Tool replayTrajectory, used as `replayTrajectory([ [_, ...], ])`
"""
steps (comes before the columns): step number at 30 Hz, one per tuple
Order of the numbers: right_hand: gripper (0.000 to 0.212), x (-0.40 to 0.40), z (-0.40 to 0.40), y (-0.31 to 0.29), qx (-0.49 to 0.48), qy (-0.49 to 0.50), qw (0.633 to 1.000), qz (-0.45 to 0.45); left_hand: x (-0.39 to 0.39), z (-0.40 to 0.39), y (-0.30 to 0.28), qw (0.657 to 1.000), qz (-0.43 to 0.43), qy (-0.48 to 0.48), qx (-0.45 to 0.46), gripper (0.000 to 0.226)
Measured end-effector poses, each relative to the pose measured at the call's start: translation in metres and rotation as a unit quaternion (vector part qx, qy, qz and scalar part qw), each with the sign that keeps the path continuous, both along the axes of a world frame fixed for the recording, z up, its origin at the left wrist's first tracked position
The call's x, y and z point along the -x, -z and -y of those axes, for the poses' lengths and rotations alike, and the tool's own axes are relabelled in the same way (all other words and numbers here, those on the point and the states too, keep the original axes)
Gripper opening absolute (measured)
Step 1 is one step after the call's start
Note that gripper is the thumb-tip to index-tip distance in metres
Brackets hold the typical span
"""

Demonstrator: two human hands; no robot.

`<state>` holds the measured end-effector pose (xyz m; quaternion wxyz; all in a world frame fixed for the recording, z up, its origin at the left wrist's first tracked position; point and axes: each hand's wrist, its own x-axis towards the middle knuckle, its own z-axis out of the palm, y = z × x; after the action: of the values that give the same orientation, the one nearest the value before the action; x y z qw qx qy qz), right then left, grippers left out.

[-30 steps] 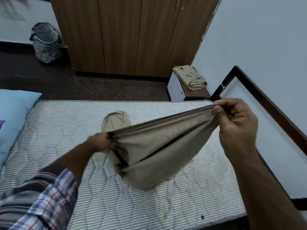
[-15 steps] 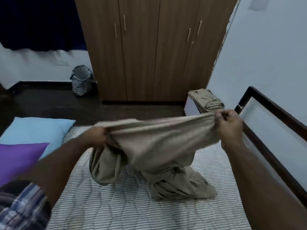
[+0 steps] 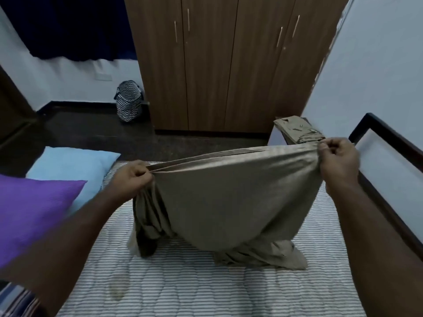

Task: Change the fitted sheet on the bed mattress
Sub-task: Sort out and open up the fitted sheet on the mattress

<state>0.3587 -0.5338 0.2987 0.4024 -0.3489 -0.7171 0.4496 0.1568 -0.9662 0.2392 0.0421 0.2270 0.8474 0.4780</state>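
A beige fitted sheet [image 3: 229, 197] hangs stretched between my two hands above the bare striped mattress [image 3: 183, 282]. My left hand [image 3: 131, 179] grips the sheet's hem at its left end. My right hand [image 3: 338, 160] pinches the hem at the right end, held a little higher. The sheet's lower folds bunch on the mattress under the taut span. The mattress carries no sheet.
A purple pillow [image 3: 32, 213] and a light blue pillow [image 3: 71, 168] lie at the mattress's left. A dark bed frame [image 3: 386, 179] runs along the right wall. Folded beige cloth [image 3: 297, 130] sits on a small stand; a wardrobe [image 3: 229, 65] and a patterned basket [image 3: 128, 100] stand beyond.
My hands have pulled further apart and lifted, so the sheet's hem is taut and more of it has unfolded. The view has tilted up.
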Motion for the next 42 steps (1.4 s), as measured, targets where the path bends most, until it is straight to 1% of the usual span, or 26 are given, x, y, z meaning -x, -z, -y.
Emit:
replayTrajectory([
  [1, 0.012, 0.000, -0.002, 0.000, -0.002, -0.001, 1.000, 0.001, -0.007, -0.003, -0.001, 0.999, 0.020, 0.005, -0.041, 0.021],
  [5, 0.013, -0.003, -0.006, 0.017, 0.009, -0.007, 1.000, 0.023, -0.018, -0.005, 0.005, 0.989, 0.106, 0.016, -0.099, 0.004],
  [6, 0.014, -0.004, -0.007, 0.020, 0.013, -0.010, 1.000, 0.021, -0.019, -0.004, 0.006, 0.987, 0.118, 0.015, -0.104, 0.005],
  [8, 0.014, -0.003, -0.007, 0.022, 0.023, -0.017, 0.999, 0.022, -0.019, -0.005, 0.011, 0.984, 0.140, 0.011, -0.109, 0.012],
  [11, 0.015, -0.002, -0.005, 0.025, 0.023, -0.024, 0.999, 0.026, -0.019, -0.007, 0.016, 0.982, 0.169, 0.009, -0.077, 0.019],
  [12, 0.016, -0.002, -0.005, 0.025, 0.024, -0.026, 0.999, 0.022, -0.019, -0.008, 0.017, 0.982, 0.178, 0.012, -0.070, 0.019],
  [14, 0.016, -0.003, -0.004, 0.026, 0.024, -0.027, 0.999, 0.020, -0.019, -0.009, 0.019, 0.982, 0.184, 0.014, -0.049, 0.012],
  [16, 0.015, -0.004, -0.004, 0.026, 0.029, -0.037, 0.999, 0.017, -0.021, -0.008, 0.021, 0.983, 0.180, 0.016, -0.025, 0.021],
  [18, 0.015, -0.005, -0.004, 0.026, 0.032, -0.050, 0.998, 0.018, -0.022, -0.009, 0.021, 0.981, 0.190, 0.012, -0.029, 0.025],
  [21, 0.017, -0.006, -0.003, 0.026, 0.030, -0.070, 0.997, 0.015, -0.018, -0.006, 0.026, 0.981, 0.193, 0.000, -0.024, 0.013],
  [24, 0.018, -0.008, -0.003, 0.030, 0.028, -0.082, 0.996, 0.011, -0.015, -0.006, 0.030, 0.981, 0.196, 0.010, 0.001, 0.010],
  [27, 0.020, -0.008, -0.004, 0.033, 0.025, -0.086, 0.996, 0.012, -0.018, -0.009, 0.025, 0.966, 0.256, 0.035, -0.023, 0.013],
  [28, 0.020, -0.009, -0.004, 0.033, 0.024, -0.089, 0.996, 0.010, -0.019, -0.008, 0.023, 0.960, 0.274, 0.048, -0.019, 0.010],
  [29, 0.020, -0.009, -0.004, 0.032, 0.024, -0.091, 0.996, 0.008, -0.019, -0.007, 0.021, 0.956, 0.286, 0.067, -0.001, 0.010],
  [31, 0.020, -0.011, -0.004, 0.032, 0.026, -0.093, 0.995, 0.010, -0.020, -0.003, 0.019, 0.946, 0.292, 0.125, 0.065, 0.021],
  [33, 0.020, -0.011, -0.004, 0.031, 0.027, -0.098, 0.995, 0.014, -0.021, -0.003, 0.024, 0.932, 0.289, 0.176, 0.133, 0.025],
  [35, 0.019, -0.010, -0.003, 0.032, 0.029, -0.101, 0.994, 0.009, -0.024, -0.006, 0.034, 0.921, 0.278, 0.209, 0.178, 0.025],
  [37, 0.014, -0.009, -0.001, 0.033, 0.030, -0.106, 0.994, 0.003, -0.027, -0.010, 0.047, 0.917, 0.253, 0.224, 0.214, 0.023],
  [39, 0.010, -0.008, 0.002, 0.034, 0.027, -0.114, 0.993, 0.007, -0.030, -0.012, 0.060, 0.910, 0.229, 0.242, 0.248, 0.027],
  [42, 0.019, -0.009, 0.004, 0.034, 0.026, -0.115, 0.993, 0.001, -0.041, -0.016, 0.068, 0.900, 0.234, 0.270, 0.250, 0.032],
])
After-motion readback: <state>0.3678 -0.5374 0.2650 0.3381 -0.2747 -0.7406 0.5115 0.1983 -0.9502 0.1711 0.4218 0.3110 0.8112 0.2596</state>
